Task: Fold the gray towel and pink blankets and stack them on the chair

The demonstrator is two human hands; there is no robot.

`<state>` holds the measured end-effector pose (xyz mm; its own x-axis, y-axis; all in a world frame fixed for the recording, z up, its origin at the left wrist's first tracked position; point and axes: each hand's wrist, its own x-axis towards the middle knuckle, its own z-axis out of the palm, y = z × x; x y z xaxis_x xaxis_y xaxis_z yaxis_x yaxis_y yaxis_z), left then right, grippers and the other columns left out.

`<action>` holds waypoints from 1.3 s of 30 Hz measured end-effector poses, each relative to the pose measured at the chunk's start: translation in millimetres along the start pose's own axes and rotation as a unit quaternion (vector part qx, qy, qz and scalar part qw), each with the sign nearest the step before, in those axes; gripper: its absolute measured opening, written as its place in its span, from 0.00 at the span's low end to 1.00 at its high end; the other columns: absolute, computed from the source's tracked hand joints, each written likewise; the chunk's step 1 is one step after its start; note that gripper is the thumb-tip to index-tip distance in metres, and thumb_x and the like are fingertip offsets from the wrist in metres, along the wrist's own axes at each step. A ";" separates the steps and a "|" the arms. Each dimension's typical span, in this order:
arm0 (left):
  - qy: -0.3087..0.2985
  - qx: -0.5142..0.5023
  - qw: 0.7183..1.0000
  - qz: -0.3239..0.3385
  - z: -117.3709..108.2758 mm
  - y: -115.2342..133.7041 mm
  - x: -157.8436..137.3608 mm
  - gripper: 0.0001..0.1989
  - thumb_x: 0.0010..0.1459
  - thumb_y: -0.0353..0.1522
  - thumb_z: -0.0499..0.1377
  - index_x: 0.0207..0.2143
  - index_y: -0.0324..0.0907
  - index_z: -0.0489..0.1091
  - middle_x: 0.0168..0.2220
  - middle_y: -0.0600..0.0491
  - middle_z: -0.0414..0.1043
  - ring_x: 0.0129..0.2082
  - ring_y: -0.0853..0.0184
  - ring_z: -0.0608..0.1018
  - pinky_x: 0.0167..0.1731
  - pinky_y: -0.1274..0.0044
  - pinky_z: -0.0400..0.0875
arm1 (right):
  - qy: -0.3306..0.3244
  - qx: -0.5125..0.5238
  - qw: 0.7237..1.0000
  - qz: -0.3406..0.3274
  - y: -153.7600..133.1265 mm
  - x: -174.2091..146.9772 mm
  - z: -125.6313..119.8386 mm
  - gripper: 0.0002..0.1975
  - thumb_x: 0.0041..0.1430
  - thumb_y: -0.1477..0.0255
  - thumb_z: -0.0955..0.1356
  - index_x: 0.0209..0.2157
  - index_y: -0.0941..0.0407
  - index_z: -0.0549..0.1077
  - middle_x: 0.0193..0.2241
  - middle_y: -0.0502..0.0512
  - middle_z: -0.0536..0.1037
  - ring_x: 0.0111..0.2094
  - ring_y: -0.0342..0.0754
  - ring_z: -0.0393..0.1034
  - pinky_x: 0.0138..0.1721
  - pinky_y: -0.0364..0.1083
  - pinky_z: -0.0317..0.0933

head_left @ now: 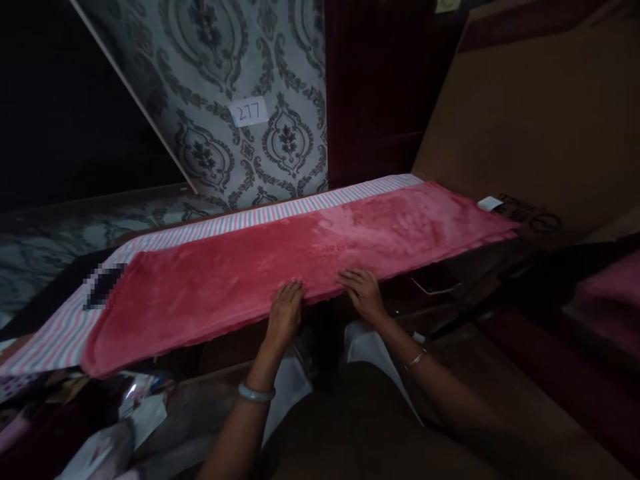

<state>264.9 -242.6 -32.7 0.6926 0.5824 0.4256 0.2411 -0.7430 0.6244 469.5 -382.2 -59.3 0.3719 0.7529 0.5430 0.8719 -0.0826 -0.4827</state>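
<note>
A long pink plush blanket (240, 273), folded into a strip, lies over a striped cloth (260, 215) on a narrow surface. At the middle of its near edge, my left hand (287, 307) rests with its fingers laid on the plush; the thumb is hard to make out. To the right, my right hand (364, 290) also touches the near edge, fingers stretched out flat and slightly apart. A white tag (490, 203) sticks out at the blanket's far right corner.
A large cardboard box (530, 113) stands at the right, by the blanket's end. Behind are a patterned wall (210, 87) with a paper marked 277 (249, 111) and a dark screen-like panel (75, 107). Cluttered items (143, 413) lie at lower left.
</note>
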 end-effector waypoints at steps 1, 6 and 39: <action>0.003 -0.017 1.000 0.001 0.4 0.4 -0.5 0.17 0.56 0.25 0.55 0.43 0.49 0.78 0.55 0.45 0.77 0.61 0.54 0.73 0.66 0.55 0.57 | 0.007 0.004 1.000 0.002 -1.4 -1.3 0.1 0.18 0.67 0.72 0.62 0.50 0.45 0.80 0.52 0.53 0.80 0.57 0.55 0.68 0.61 0.63 0.54; 0.028 -0.022 0.999 0.035 -2.3 5.2 -19.0 0.12 0.57 0.28 0.57 0.40 0.47 0.78 0.54 0.42 0.76 0.60 0.52 0.72 0.65 0.53 0.56 | 0.082 0.034 0.995 0.035 -10.1 -18.5 -2.5 0.16 0.66 0.69 0.62 0.45 0.49 0.81 0.53 0.56 0.79 0.57 0.55 0.67 0.62 0.62 0.54; 0.163 -0.619 0.637 -0.430 4.3 16.8 -42.0 0.12 0.48 0.33 0.69 0.32 0.40 0.70 0.32 0.48 0.79 0.34 0.61 0.82 0.34 0.73 0.73 | 0.020 0.619 0.639 0.456 -57.6 -26.0 23.4 0.19 0.36 0.61 0.80 0.28 0.56 0.74 0.28 0.52 0.80 0.27 0.43 0.73 0.27 0.41 0.62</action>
<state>242.7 -281.0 -42.9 0.4394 0.7860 -0.4349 -0.4250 0.6084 0.6702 402.1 -381.8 -61.7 0.5755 0.7408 -0.3466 -0.6239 0.1236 -0.7717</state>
